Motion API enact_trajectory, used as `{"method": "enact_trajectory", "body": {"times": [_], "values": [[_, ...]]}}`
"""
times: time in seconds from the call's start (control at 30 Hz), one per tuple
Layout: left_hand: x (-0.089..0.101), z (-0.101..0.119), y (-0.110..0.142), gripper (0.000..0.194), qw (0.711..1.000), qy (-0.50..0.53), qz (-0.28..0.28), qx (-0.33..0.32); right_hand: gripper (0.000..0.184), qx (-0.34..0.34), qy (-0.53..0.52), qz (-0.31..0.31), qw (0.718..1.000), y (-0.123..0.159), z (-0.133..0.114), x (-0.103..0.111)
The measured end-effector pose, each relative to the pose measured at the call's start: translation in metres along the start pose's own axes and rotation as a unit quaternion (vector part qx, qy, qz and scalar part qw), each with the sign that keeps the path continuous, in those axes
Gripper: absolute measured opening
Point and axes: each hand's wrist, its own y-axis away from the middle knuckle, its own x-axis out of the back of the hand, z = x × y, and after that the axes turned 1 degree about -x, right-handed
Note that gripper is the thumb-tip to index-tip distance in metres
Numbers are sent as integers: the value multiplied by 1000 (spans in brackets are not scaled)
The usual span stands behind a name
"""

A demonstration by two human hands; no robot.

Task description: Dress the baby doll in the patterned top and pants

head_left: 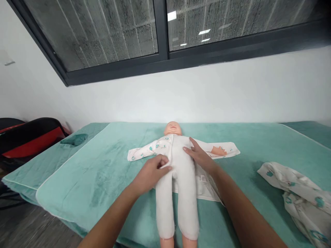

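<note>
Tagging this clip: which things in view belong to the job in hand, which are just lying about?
In the job:
doll, left hand and right hand at its torso
shirt, partly over its chest
mat, underneath

Lying about:
patterned cloth, untouched, possibly related
red-and-black item

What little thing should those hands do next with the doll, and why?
I'd probably have the right hand guide the doll's plain white arm into the printed sleeve beneath it. That arm's small hand lies exposed on the fabric, whereas the opposite sleeve appears filled and the printed front panel covers just one side of the chest.
</note>
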Motion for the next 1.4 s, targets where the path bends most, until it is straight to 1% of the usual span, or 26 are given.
{"method": "enact_trajectory", "body": {"times": [0.07, 0.1, 0.13, 0.17, 0.23, 0.27, 0.3, 0.37, 0.47, 0.53, 0.6, 0.7, 0.77, 0.83, 0.87, 0.93, 0.97, 1.0, 1.03, 1.1, 1.13, 1.2, 1.23, 1.27, 1.3, 1.4], "values": [[-1, 23, 3, 24, 993, 49, -100, -44, 97, 8, 15, 1, 1000, 3, -3, 3], [-1, 31, 1, 25, 988, 68, -120, -63, 94, 11, 20, -7, 1000, 4, -5, 6], [-2, 36, -4, 25, 987, 78, -114, -78, 90, 13, 22, -17, 1000, 5, -8, 11], [-4, 38, -12, 25, 990, 78, -82, -89, 82, 13, 22, -23, 999, 6, -10, 17], [-10, 34, -34, 23, 994, 45, 14, -103, 60, 5, 24, -4, 1000, 7, -14, 32], [-13, 30, -49, 22, 992, 18, 52, -110, 47, -1, 35, 26, 999, 7, -15, 41], [-17, 26, -64, 21, 990, -10, 72, -120, 38, -4, 56, 71, 996, 6, -16, 51], [-25, 22, -96, 19, 985, -36, 82, -148, 31, -2, 128, 178, 976, 4, -13, 70], [-38, 30, -138, 22, 978, -72, 63, -186, 27, 0, 243, 302, 922, 0, -3, 93], [-51, 40, -160, 25, 968, -136, 18, -211, 26, -22, 301, 334, 893, -4, 5, 102], [-66, 50, -175, 29, 946, -230, -48, -222, 27, -51, 344, 332, 877, -7, 13, 107], [-91, 57, -189, 39, 894, -358, -152, -223, 24, -70, 356, 319, 876, -8, 15, 108], [-100, 57, -194, 37, 870, -396, -183, -230, 19, -35, 299, 342, 890, -2, 7, 106], [-99, 56, -196, 30, 870, -400, -166, -233, 26, 45, 171, 329, 928, 7, -8, 101], [-95, 56, -196, 28, 876, -397, -146, -233, 31, 90, 96, 288, 949, 12, -15, 97], [-80, 56, -194, 26, 892, -379, -105, -224, 39, 141, -6, 149, 979, 20, -27, 84], [-72, 56, -192, 25, 900, -366, -89, -218, 38, 144, -5, 80, 986, 22, -29, 76], [-64, 57, -190, 25, 908, -352, -77, -214, 35, 134, 32, 34, 990, 21, -30, 65], [-58, 58, -187, 25, 914, -340, -67, -211, 28, 116, 97, 9, 988, 20, -27, 54], [-49, 60, -181, 24, 916, -334, -58, -216, 17, 83, 260, 34, 962, 12, -18, 33], [-46, 61, -178, 24, 911, -343, -58, -223, 19, 69, 325, 56, 941, 8, -11, 25], [-43, 62, -174, 24, 898, -366, -62, -236, 20, 50, 406, 100, 907, 0, 0, 16], [-42, 63, -172, 23, 892, -378, -64, -241, 15, 43, 415, 114, 901, -3, 5, 17], [-41, 63, -171, 23, 886, -388, -65, -246, 10, 37, 396, 125, 909, -6, 8, 20], [-39, 63, -170, 22, 880, -397, -65, -251, 8, 32, 355, 133, 925, -9, 10, 25], [-32, 61, -169, 23, 873, -406, -73, -262, 15, 25, 189, 141, 971, -15, 13, 49]]}}
